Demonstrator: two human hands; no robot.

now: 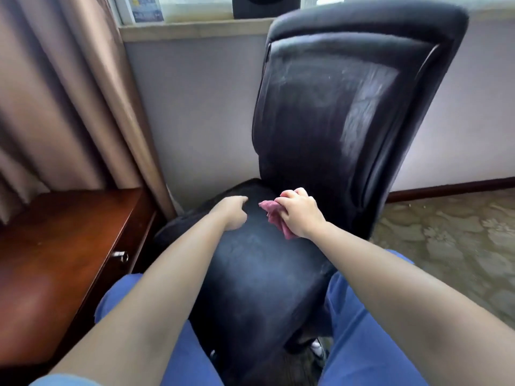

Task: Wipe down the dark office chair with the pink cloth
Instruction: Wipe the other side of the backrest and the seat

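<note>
pink cloth [274,215] in right hand [299,213]

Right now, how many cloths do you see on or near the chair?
1: the pink cloth, gripped in the right hand over the rear of the chair seat. Others may be hidden behind the backrest.

Furnished office or hotel-type room. Indicated by: dark office chair [342,112] at 12 o'clock; polished wooden desk [55,246] with drawer knob [121,256] at 9 o'clock; brown curtain [64,87] at 10 o'clock; windowsill [192,30] at 11 o'clock; patterned carpet [451,240] at 3 o'clock.
</note>
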